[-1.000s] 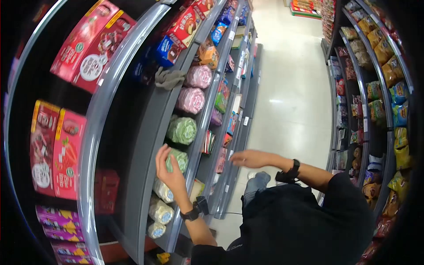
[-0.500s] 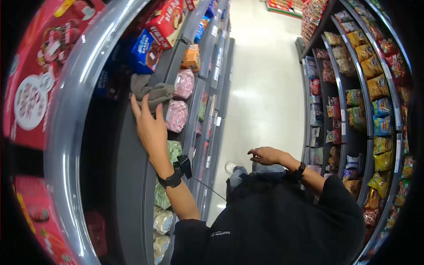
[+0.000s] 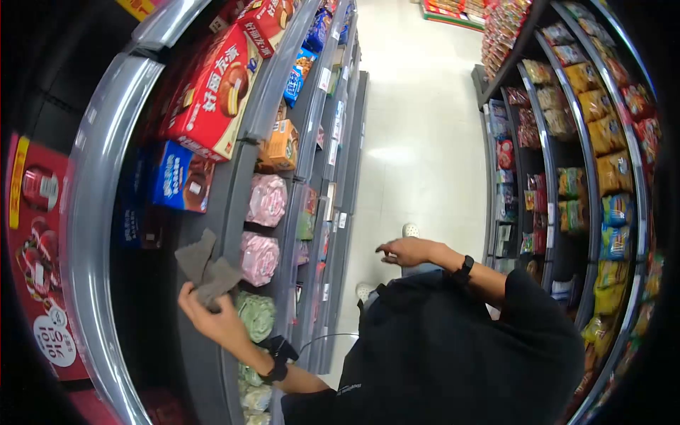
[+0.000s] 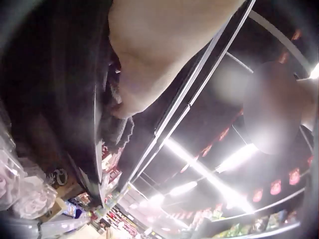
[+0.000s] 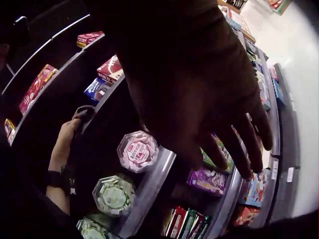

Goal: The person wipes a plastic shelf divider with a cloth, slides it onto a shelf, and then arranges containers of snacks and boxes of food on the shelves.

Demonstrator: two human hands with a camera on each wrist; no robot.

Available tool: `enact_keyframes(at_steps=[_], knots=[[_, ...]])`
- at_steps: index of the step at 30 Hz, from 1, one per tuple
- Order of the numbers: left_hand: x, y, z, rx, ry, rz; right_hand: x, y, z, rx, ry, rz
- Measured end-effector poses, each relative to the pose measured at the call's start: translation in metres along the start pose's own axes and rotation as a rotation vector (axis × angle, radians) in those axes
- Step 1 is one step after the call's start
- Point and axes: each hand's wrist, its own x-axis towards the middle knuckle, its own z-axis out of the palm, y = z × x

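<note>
A grey cloth (image 3: 212,275) lies bunched on the dark upper shelf (image 3: 195,347) at the left, and my left hand (image 3: 216,322) pinches its near end between thumb and fingers. In the left wrist view the left hand (image 4: 154,50) covers much of the cloth (image 4: 115,127). The right wrist view shows the left hand (image 5: 65,139) with the cloth (image 5: 84,114) beside a blue box. My right hand (image 3: 413,251) hangs over the aisle, holding nothing, its fingers loosely extended; up close, the right hand (image 5: 199,94) has its fingers spread.
Red boxes (image 3: 219,92) and a blue box (image 3: 183,177) stand beyond the cloth. Pink tubs (image 3: 260,258) and green tubs (image 3: 255,315) line the shelf below. Across the aisle floor (image 3: 418,149), bagged snacks (image 3: 613,166) fill another rack. A cable (image 3: 327,335) runs from the left wrist.
My left hand has gone from the green tubs to the cloth and taken hold of it; the cloth has shifted and changed shape. The head view has moved along the shelf. My right hand remains over the aisle.
</note>
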Motion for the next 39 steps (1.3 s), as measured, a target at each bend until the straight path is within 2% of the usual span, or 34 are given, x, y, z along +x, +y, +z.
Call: enact_keyframes(at_steps=[3,5,6,8,10,11,12,14,16,17,18,20,21,23,24,26,27,28,30,32,34,36,37,39], knots=[[0.001,-0.008,0.002,0.03,0.09,-0.015,0.005,0.029,-0.059,-0.071,0.02,-0.011],[-0.001,-0.015,0.001,-0.108,0.237,-0.161,0.009,0.051,-0.092,-0.132,0.039,-0.02],[-0.002,-0.017,-0.004,-0.074,0.328,-0.168,0.008,0.056,-0.112,-0.119,0.056,-0.04],[-0.009,-0.009,-0.002,-0.381,0.61,-0.152,0.007,0.074,-0.146,-0.08,0.091,-0.074],[-0.021,0.013,-0.011,-0.44,0.575,-0.066,0.009,0.09,-0.177,-0.096,0.112,-0.07],[-0.034,0.02,-0.016,-0.583,0.443,-0.04,0.011,0.098,-0.188,-0.09,0.119,-0.058],[-0.032,0.055,-0.002,-0.866,0.28,-0.043,0.014,0.105,-0.2,-0.089,0.124,-0.047],[-0.041,0.048,0.026,-1.157,-0.272,-0.095,0.026,0.113,-0.22,-0.053,0.117,-0.04],[-0.051,0.089,0.103,-1.201,-0.237,-0.457,0.048,0.122,-0.233,0.013,0.076,-0.099],[-0.07,0.078,0.138,-1.046,-0.23,-0.783,0.06,0.124,-0.238,-0.003,0.052,-0.117],[-0.075,0.077,0.173,-0.48,-0.456,-0.533,0.075,0.127,-0.241,0.015,0.037,-0.112],[-0.073,0.101,0.238,-0.788,-0.364,-1.151,0.102,0.132,-0.248,-0.096,0.003,-0.172],[-0.075,0.09,0.26,-0.784,-0.383,-1.155,0.113,0.131,-0.255,-0.12,-0.013,-0.165],[-0.072,0.077,0.313,-0.875,-0.695,-1.171,0.13,0.129,-0.273,-0.164,-0.04,-0.16],[-0.06,0.083,0.336,-0.895,-0.7,-1.156,0.139,0.13,-0.284,-0.205,-0.069,-0.17],[-0.031,0.097,0.374,-0.94,-0.444,-1.076,0.149,0.137,-0.311,-0.177,-0.037,-0.148],[-0.041,0.064,0.401,-1.005,-0.309,-1.235,0.149,0.14,-0.327,-0.206,-0.032,-0.12],[-0.043,0.068,0.406,-1.014,-0.326,-1.238,0.149,0.144,-0.341,-0.236,-0.028,-0.093],[-0.037,0.084,0.434,-0.893,-0.01,-1.237,0.153,0.158,-0.377,-0.25,0.013,-0.052],[-0.031,0.084,0.452,-0.947,0.012,-1.261,0.158,0.18,-0.404,-0.153,0.116,0.065],[-0.042,0.08,0.444,-0.957,0.05,-1.312,0.167,0.205,-0.419,-0.221,0.252,0.116],[-0.042,0.077,0.453,-0.914,0.007,-1.17,0.177,0.224,-0.432,-0.203,0.221,0.145],[-0.046,0.068,0.453,-0.771,-0.024,-1.174,0.183,0.232,-0.439,-0.122,0.2,0.174],[-0.054,0.054,0.45,-0.823,-0.108,-1.23,0.197,0.239,-0.462,0.035,0.224,0.219]])
